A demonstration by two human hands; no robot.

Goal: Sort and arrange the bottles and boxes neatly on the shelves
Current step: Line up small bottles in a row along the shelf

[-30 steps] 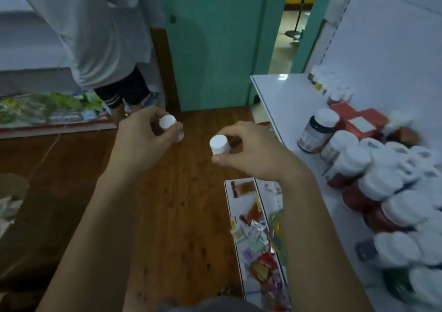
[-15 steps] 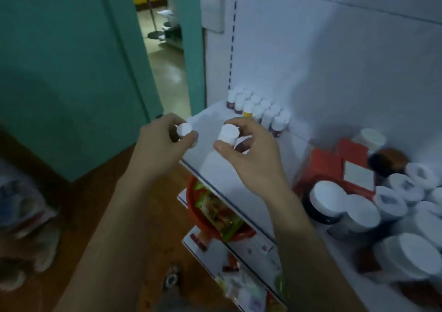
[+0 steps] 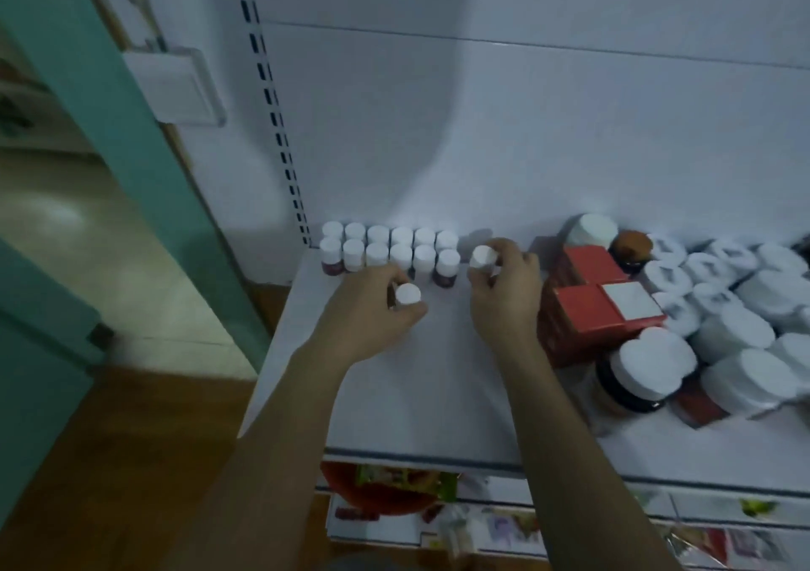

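Since half a second ago both hands have travelled from the shelf's near left edge in over the shelf, up to the rows of small bottles. The right grip pinches a small white-capped bottle between thumb and fingers, just right of the front row's last bottle. The left grip curls round a second small bottle, a little nearer than the front row; whether it rests on the shelf I cannot tell. Beyond them the two rows of small bottles stand against the back wall at the far left of the shelf. To the right lie red boxes and a crowd of large white-lidded bottles. To do this well, I judge each bottle should go down upright, the right one extending its row, caps in line, and be released only once its base sits flat, without nudging its neighbours.
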